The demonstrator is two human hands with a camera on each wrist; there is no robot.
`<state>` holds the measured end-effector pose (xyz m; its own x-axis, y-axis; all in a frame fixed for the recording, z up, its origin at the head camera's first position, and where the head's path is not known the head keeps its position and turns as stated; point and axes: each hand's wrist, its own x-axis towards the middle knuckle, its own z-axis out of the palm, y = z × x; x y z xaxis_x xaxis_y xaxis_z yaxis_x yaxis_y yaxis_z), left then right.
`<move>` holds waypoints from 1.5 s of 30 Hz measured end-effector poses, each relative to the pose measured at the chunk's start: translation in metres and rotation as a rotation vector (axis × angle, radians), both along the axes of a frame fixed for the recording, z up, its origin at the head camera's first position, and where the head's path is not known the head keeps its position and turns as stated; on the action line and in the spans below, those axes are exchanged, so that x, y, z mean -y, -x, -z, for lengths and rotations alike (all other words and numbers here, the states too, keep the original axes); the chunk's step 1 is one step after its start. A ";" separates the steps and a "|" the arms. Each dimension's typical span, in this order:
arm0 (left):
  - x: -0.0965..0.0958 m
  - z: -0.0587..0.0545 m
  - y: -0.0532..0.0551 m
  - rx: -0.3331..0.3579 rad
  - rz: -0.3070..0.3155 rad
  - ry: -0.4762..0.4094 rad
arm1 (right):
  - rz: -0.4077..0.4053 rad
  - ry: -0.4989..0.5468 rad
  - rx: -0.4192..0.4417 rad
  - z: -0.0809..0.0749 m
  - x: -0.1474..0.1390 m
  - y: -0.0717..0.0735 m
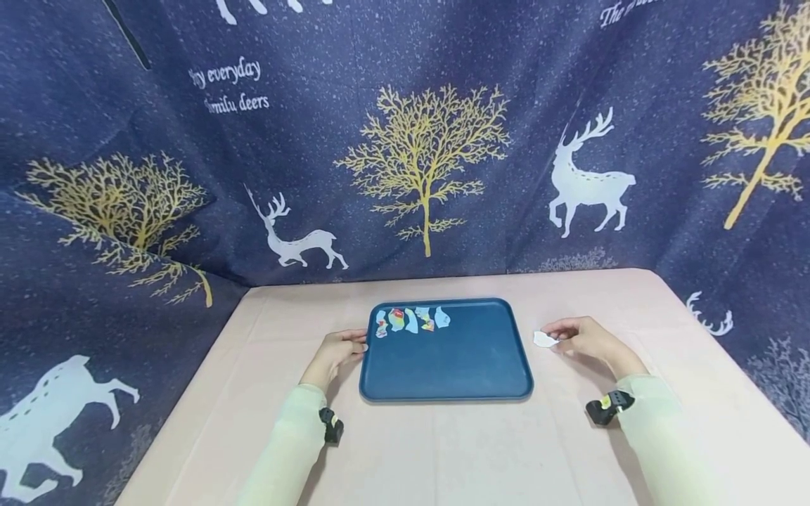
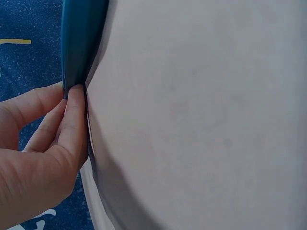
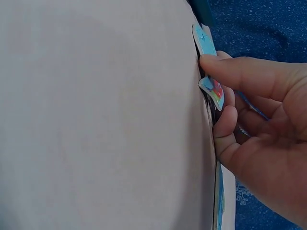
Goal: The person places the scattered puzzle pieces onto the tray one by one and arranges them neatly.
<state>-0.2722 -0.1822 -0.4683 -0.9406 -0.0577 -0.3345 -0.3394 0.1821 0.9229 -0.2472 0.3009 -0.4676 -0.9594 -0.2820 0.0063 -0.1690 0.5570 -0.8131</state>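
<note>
A dark blue rectangular tray lies on the table. Along its far left side runs a row of small, irregular printed puzzle pieces in light blue, red and yellow. My left hand is at the tray's left edge; in the left wrist view its thumb and fingers grip the rim. To the right of the tray, my right hand pinches a puzzle piece that looks white from above. Light blue and red print shows on the piece in the right wrist view, where the thumb covers its middle.
A pale pink cloth covers the table. Behind and beside it hangs a dark blue curtain printed with white deer and yellow trees. Black wrist cameras sit on both pale sleeves.
</note>
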 end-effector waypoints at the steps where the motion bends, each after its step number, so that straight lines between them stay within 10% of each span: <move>1: 0.000 0.000 0.000 0.003 0.000 0.001 | 0.004 -0.004 0.000 0.000 0.001 -0.001; 27: 0.001 0.000 0.002 -0.005 0.008 -0.004 | 0.101 0.226 0.143 -0.003 -0.002 0.004; 45: 0.000 0.002 0.000 -0.014 0.009 -0.002 | 0.100 0.366 0.137 -0.025 0.052 0.026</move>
<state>-0.2723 -0.1824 -0.4699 -0.9456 -0.0488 -0.3216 -0.3250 0.1831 0.9278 -0.2735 0.2490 -0.4423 -0.9810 -0.1898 -0.0405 -0.0052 0.2346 -0.9721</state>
